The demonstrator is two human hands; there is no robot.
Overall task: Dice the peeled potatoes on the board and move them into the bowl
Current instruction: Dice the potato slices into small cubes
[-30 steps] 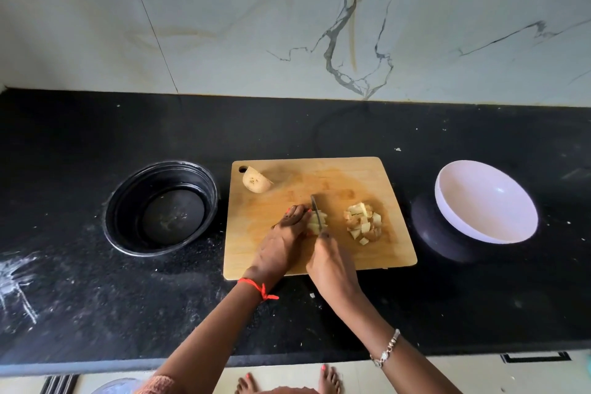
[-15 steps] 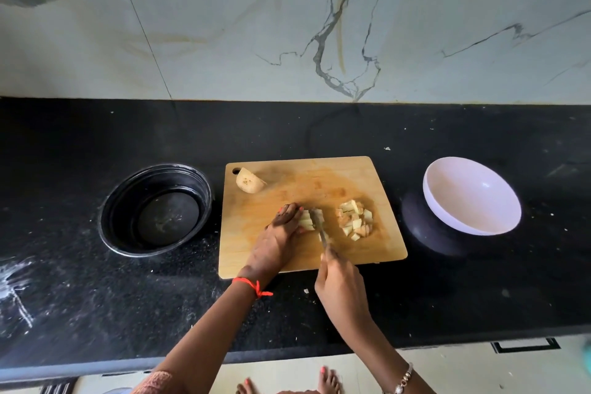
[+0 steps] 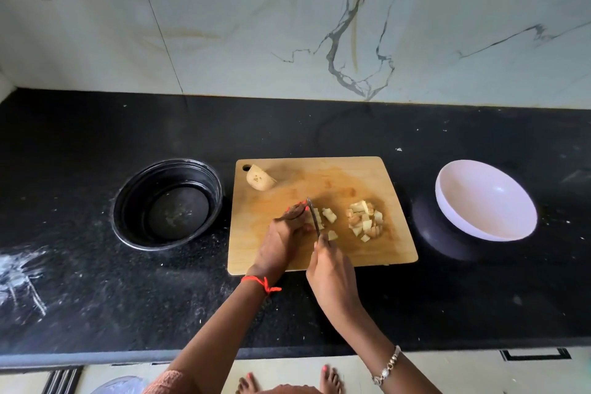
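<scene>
Black counter (image 3: 319, 128), one board (image 3: 319, 176), black bowl (image 3: 134, 198), white bowl (image 3: 479, 201), left hand (image 3: 281, 240) holding potato (image 3: 318, 213), right hand (image 3: 332, 278) gripping one knife (image 3: 314, 221)

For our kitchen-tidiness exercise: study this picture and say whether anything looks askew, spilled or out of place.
The white bowl right of the cutting board sits tilted, not level. A white powdery smear marks the black counter at far left, like a spill. Small white specks dot the counter too.

Matt wooden board (image 3: 377, 176), glossy white bowl (image 3: 486, 201) (plastic-looking), speckled black stone counter (image 3: 287, 125), veined marble wall (image 3: 319, 25)
</scene>
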